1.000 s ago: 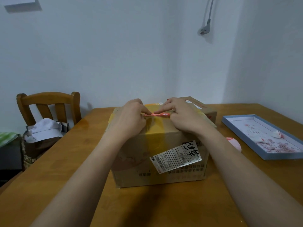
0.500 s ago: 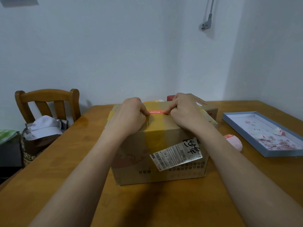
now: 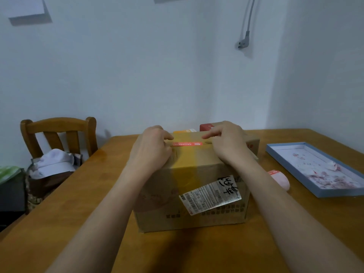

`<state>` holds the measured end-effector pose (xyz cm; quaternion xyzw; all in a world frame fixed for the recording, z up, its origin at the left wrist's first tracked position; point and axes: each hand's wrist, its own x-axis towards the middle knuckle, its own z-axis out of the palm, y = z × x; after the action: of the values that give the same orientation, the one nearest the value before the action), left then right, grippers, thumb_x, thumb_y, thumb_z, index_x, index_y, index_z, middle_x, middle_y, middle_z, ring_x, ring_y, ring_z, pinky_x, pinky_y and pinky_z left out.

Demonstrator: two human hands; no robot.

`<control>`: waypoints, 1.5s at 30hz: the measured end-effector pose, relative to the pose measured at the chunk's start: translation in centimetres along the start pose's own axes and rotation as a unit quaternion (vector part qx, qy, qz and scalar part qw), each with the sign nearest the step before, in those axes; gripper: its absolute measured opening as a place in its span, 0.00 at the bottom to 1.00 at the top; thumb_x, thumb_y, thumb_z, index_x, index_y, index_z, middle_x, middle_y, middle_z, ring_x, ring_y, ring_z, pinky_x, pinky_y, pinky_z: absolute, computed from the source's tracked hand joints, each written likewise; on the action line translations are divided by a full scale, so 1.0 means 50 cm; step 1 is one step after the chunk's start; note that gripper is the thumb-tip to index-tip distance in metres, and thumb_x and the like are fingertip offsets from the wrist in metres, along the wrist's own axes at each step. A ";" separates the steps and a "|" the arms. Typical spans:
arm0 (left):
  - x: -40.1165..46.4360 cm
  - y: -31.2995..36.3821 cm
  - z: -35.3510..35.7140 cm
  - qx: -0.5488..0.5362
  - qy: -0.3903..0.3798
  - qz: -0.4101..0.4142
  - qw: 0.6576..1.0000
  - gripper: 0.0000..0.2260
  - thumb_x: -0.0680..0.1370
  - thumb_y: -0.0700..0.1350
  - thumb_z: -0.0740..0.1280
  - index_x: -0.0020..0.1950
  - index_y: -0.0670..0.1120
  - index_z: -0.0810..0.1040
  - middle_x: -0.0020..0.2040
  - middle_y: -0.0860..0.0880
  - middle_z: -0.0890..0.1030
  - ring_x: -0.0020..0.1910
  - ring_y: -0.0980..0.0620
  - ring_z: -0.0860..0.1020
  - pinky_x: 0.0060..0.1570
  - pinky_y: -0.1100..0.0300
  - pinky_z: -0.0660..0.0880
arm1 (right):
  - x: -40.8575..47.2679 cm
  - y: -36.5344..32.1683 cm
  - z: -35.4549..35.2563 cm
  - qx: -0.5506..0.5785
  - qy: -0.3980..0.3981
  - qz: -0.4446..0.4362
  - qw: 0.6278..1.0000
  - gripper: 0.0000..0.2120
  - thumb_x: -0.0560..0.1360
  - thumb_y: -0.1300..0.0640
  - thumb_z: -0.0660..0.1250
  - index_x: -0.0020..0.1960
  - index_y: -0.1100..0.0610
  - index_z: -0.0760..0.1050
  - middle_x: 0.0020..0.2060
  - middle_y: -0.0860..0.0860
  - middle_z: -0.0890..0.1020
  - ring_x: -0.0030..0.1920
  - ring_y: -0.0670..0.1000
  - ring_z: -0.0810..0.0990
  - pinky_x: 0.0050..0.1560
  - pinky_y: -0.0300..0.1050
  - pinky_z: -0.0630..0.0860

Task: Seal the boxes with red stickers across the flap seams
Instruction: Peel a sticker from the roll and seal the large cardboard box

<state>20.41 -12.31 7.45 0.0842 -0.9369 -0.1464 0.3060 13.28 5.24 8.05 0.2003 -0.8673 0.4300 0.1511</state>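
Now red sticker flat on box top, both hands curled, fingertips pressing its ends.

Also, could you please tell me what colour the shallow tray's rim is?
The shallow tray has a blue rim around a white inside; the head view, the only one, shows it.

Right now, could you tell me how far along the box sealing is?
The red sticker lies flat on top of the front cardboard box. Left hand and right hand rest at its ends, apparently pressing it down. The box behind shows no sticker from here.
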 end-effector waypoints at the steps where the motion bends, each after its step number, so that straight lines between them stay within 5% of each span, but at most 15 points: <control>1: 0.001 0.001 -0.001 0.001 -0.016 0.004 1.000 0.18 0.71 0.35 0.60 0.55 0.46 0.84 0.54 0.49 0.79 0.52 0.46 0.77 0.51 0.50 0.77 | -0.001 -0.002 0.000 -0.007 -0.012 -0.009 1.000 0.20 0.74 0.69 0.58 0.47 0.52 0.85 0.62 0.52 0.77 0.62 0.50 0.73 0.56 0.39 0.67; 4: 0.002 -0.002 0.001 0.012 -0.049 0.000 0.999 0.21 0.70 0.36 0.58 0.55 0.51 0.84 0.58 0.49 0.81 0.55 0.44 0.78 0.53 0.49 0.77 | -0.002 -0.005 0.001 -0.033 -0.044 -0.017 0.998 0.20 0.72 0.69 0.58 0.48 0.53 0.86 0.63 0.53 0.78 0.64 0.52 0.72 0.61 0.40 0.67; 10: 0.005 -0.003 0.008 0.010 -0.040 -0.049 0.998 0.19 0.68 0.38 0.58 0.48 0.53 0.86 0.53 0.47 0.84 0.48 0.42 0.80 0.46 0.50 0.80 | 0.006 0.000 0.008 -0.071 -0.041 0.001 0.997 0.14 0.72 0.67 0.59 0.49 0.66 0.83 0.56 0.55 0.82 0.55 0.56 0.77 0.53 0.45 0.74; 16: 0.009 -0.006 0.006 0.028 -0.066 -0.021 0.997 0.24 0.69 0.37 0.57 0.57 0.54 0.83 0.56 0.47 0.79 0.51 0.43 0.77 0.45 0.52 0.77 | 0.005 0.000 0.010 -0.046 -0.058 -0.006 0.997 0.17 0.73 0.67 0.59 0.47 0.56 0.86 0.55 0.52 0.81 0.58 0.53 0.76 0.59 0.45 0.73; 20: 0.008 0.003 0.008 0.047 -0.054 -0.043 0.997 0.20 0.71 0.37 0.59 0.53 0.51 0.85 0.53 0.46 0.80 0.48 0.43 0.77 0.43 0.53 0.77 | 0.005 -0.004 0.017 -0.068 -0.039 0.003 0.997 0.15 0.69 0.68 0.59 0.49 0.67 0.82 0.50 0.62 0.83 0.53 0.60 0.79 0.52 0.55 0.77; 24: 0.004 0.002 0.004 0.042 -0.022 -0.024 0.999 0.17 0.71 0.37 0.60 0.52 0.50 0.85 0.55 0.46 0.82 0.50 0.42 0.79 0.45 0.52 0.79 | 0.003 -0.003 0.002 -0.041 -0.024 0.002 0.999 0.14 0.71 0.68 0.61 0.47 0.63 0.85 0.54 0.57 0.82 0.56 0.49 0.75 0.46 0.37 0.68; 26: 0.003 -0.001 0.002 0.031 -0.039 0.006 0.999 0.19 0.71 0.36 0.59 0.52 0.52 0.85 0.56 0.48 0.82 0.52 0.44 0.78 0.47 0.52 0.79 | 0.002 -0.002 0.001 -0.030 -0.028 -0.003 0.999 0.15 0.71 0.68 0.61 0.46 0.60 0.86 0.55 0.53 0.82 0.59 0.51 0.74 0.45 0.36 0.65; 32: 0.004 0.000 0.007 0.053 -0.013 -0.012 0.998 0.14 0.70 0.36 0.59 0.41 0.47 0.84 0.48 0.45 0.82 0.43 0.42 0.78 0.40 0.52 0.78 | 0.009 0.002 0.019 -0.077 -0.012 -0.006 0.997 0.14 0.67 0.68 0.61 0.47 0.68 0.82 0.47 0.63 0.83 0.52 0.61 0.78 0.48 0.54 0.77; 37: 0.006 -0.003 0.006 0.011 -0.015 0.038 0.999 0.18 0.73 0.34 0.59 0.51 0.49 0.84 0.52 0.50 0.80 0.49 0.47 0.77 0.44 0.51 0.77 | 0.003 0.000 0.007 -0.025 -0.034 -0.039 0.998 0.18 0.70 0.68 0.59 0.46 0.57 0.86 0.52 0.52 0.83 0.55 0.50 0.76 0.49 0.39 0.70; 45: 0.018 -0.010 0.010 0.031 -0.074 0.046 0.996 0.16 0.74 0.36 0.59 0.46 0.52 0.85 0.52 0.52 0.80 0.52 0.46 0.76 0.49 0.48 0.76 | 0.007 0.004 0.014 -0.039 -0.084 -0.075 0.993 0.21 0.68 0.68 0.58 0.42 0.50 0.86 0.43 0.44 0.77 0.51 0.50 0.76 0.56 0.48 0.74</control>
<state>19.41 -12.92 7.39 0.0394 -0.9640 -0.1094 0.2392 12.82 4.74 7.65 0.2944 -0.8755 0.3648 0.1175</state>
